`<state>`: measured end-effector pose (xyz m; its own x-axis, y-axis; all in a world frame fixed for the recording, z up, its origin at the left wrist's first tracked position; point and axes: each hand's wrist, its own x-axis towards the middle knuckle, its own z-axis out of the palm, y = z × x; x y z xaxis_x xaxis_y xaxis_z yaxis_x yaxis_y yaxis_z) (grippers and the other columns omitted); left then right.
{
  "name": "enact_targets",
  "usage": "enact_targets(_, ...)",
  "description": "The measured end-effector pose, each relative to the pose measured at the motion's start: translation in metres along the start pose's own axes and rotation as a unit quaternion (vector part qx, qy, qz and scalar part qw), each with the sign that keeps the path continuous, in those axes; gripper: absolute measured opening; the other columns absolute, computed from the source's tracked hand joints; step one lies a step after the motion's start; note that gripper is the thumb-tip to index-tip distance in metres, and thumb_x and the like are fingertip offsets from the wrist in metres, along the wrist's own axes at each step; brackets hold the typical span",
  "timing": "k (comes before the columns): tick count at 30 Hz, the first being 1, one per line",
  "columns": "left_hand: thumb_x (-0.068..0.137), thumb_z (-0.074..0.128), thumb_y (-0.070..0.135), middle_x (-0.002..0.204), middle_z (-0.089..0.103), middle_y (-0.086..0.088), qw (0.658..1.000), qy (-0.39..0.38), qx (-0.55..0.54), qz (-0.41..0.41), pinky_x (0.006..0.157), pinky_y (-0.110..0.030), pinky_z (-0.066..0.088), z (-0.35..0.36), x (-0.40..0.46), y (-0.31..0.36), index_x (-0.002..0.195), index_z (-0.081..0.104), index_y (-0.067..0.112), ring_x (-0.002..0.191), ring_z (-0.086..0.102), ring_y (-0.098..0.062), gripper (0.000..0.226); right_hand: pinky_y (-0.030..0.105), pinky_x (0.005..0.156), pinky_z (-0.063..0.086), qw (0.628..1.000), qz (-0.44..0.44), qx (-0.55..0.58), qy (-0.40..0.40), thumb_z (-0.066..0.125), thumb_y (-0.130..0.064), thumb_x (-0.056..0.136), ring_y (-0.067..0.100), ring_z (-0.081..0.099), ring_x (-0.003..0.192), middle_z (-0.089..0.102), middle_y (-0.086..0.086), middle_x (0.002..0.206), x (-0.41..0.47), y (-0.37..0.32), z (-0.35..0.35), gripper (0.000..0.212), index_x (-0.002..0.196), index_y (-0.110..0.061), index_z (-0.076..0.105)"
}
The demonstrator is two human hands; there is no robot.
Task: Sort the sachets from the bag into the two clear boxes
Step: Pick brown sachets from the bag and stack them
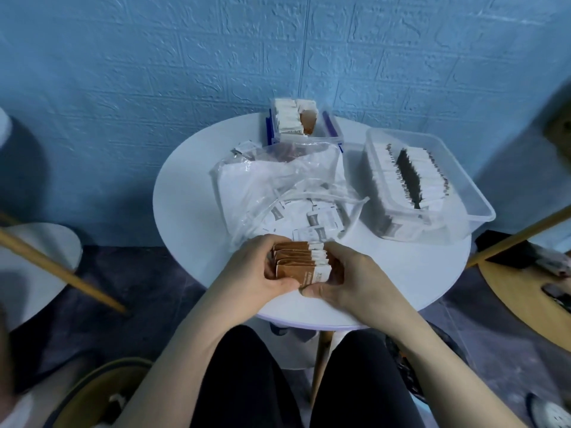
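Both hands share one grip on a stack of brown sachets (298, 263) at the near edge of the round white table (432, 273). The left hand (250, 273) curls round the stack's left end, thumb along the near side and fingers over the far side. The right hand (346, 279) closes on the right end, where the sachets show white strips, its thumb pressed against the nearest sachet's lower edge. The sachets stand on edge, fanned slightly, one behind another.

Just beyond the hands lies the clear plastic bag (278, 177), crumpled and open toward the person, with a few white sachets (321, 220) loose inside its near part. More small sachets (244, 148) lie at the bag's far left corner.

At the far edge of the table stands the small clear box (332, 126), holding white sachets upright and a brown one at their right. To the right sits the large clear box (463, 180), tilted toward the bag, packed with two rows of white sachets on edge with a dark gap between them.

A blue textured wall (154, 72) rises behind the table. The person's dark-clad legs show below.
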<state>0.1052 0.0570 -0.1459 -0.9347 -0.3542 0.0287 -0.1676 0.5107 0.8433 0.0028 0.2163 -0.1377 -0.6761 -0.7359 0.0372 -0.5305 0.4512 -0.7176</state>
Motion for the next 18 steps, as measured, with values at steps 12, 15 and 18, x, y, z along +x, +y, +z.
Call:
enact_targets(12,0.069,0.084,0.013,0.101,0.070,0.010,0.999,0.006,-0.050,0.020,0.079,-0.016,0.051,0.001,-0.003,0.001,0.104,0.058,0.040,0.085,0.068,0.000,0.051,0.026,0.054,0.041,0.998,-0.041,0.045,-0.018,0.082,-0.023,0.071,0.006,0.045,0.054,0.062,0.003,0.070,-0.001,0.002,-0.008,0.036,0.095,-0.023,0.055)
enact_targets(15,0.068,0.086,0.014,0.100,0.072,0.015,0.993,0.010,-0.115,0.014,0.077,-0.014,0.051,0.002,-0.003,-0.003,0.105,0.062,0.036,0.089,0.068,-0.002,0.050,0.018,0.054,0.038,0.994,-0.051,0.093,-0.029,0.084,-0.019,0.070,0.003,0.043,0.055,0.058,0.006,0.069,0.001,0.000,-0.019,0.037,0.096,-0.023,0.057)
enact_targets(18,0.065,0.088,0.027,0.100,0.068,0.020,0.996,0.024,-0.083,0.027,0.082,-0.018,0.050,0.002,0.000,-0.009,0.103,0.060,0.044,0.091,0.064,0.000,0.051,0.008,0.057,0.035,0.993,-0.078,0.079,-0.036,0.084,-0.015,0.069,0.000,0.044,0.057,0.053,-0.012,0.071,0.007,-0.002,-0.027,0.042,0.100,-0.026,0.058)
